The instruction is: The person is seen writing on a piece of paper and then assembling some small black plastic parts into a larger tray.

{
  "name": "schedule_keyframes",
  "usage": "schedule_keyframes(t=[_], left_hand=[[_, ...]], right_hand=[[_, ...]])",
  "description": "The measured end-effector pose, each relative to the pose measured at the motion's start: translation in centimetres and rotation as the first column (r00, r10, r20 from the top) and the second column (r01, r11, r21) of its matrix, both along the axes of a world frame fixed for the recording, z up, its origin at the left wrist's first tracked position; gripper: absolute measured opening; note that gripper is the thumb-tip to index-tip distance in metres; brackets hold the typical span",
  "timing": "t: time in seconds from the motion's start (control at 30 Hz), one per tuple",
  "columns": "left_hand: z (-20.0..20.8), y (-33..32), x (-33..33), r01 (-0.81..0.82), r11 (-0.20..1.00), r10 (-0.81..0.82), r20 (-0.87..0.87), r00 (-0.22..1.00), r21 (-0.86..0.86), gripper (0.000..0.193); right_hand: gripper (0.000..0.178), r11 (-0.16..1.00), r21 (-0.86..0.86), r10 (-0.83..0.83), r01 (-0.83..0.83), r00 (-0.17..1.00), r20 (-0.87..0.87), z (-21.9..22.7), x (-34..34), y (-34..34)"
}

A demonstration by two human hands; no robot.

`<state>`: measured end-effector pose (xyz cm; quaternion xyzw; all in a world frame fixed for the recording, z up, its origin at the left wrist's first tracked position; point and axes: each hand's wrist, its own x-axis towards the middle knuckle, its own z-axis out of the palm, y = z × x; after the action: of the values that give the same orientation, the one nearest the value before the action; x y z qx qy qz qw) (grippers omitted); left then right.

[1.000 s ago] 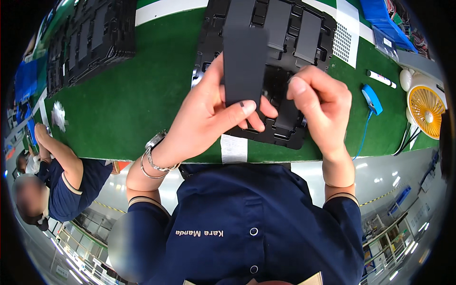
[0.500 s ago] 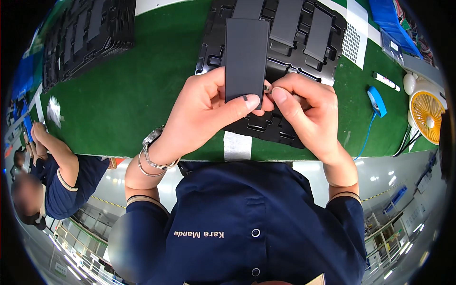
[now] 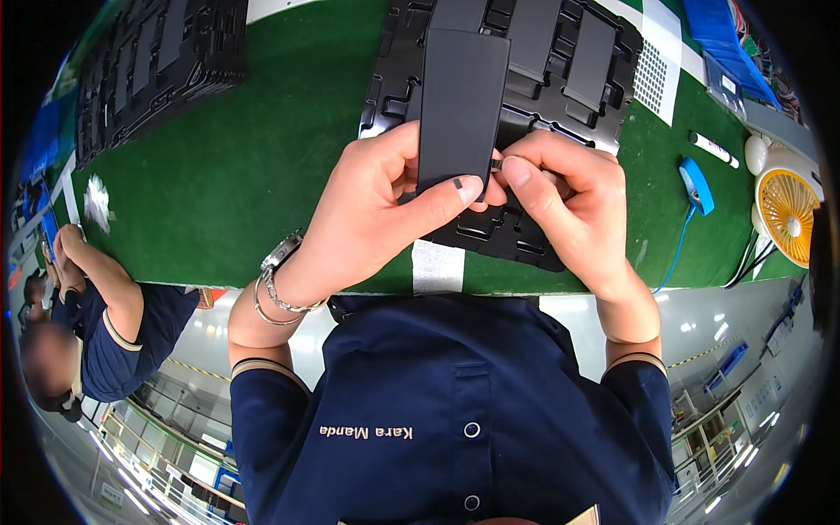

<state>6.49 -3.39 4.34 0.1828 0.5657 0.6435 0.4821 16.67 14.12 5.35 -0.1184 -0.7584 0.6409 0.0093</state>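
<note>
My left hand (image 3: 376, 210) is closed on a flat dark-grey rectangular panel (image 3: 462, 105), its thumb over the panel's lower end and the other fingers behind. A small dark mark or piece (image 3: 458, 184) shows by that thumb's tip. My right hand (image 3: 569, 197) pinches a small dark tab (image 3: 496, 164) at the panel's lower right edge; whether the tab joins the panel cannot be made out. Both hands are above a black moulded tray (image 3: 516, 236), in which similar dark panels (image 3: 591, 61) lie in slots at the far side.
A stack of black trays (image 3: 166, 70) stands at the far left of the green table (image 3: 289, 157). On the right are a marker pen (image 3: 715, 150), a blue corded object (image 3: 696, 186) and a yellow-and-white fan (image 3: 785, 214). Another person (image 3: 131, 332) works at the left.
The panel has shifted slightly right and leans a little more to the right at its far end. My right hand has moved slightly right, still pinching the tab.
</note>
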Motion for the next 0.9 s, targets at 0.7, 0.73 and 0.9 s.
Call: schedule_keyframes(t=[0.7,0.73,0.9], left_hand=[[0.07,-0.06,-0.04,0.014,1.000,-0.014,-0.013,1.000,0.012,0.017],[0.07,-0.06,-0.04,0.014,1.000,-0.014,-0.010,1.000,0.013,0.017],[0.02,-0.13,-0.02,0.017,1.000,-0.017,-0.007,1.000,0.007,0.018]], right_hand=[[0.013,0.999,-0.035,0.022,-0.021,0.999,0.029,0.09,0.05,0.13],[0.013,0.999,-0.036,0.023,-0.022,0.999,0.026,0.09,0.04,0.14],[0.014,0.999,-0.027,0.023,-0.022,0.999,0.024,0.12,0.06,0.12]])
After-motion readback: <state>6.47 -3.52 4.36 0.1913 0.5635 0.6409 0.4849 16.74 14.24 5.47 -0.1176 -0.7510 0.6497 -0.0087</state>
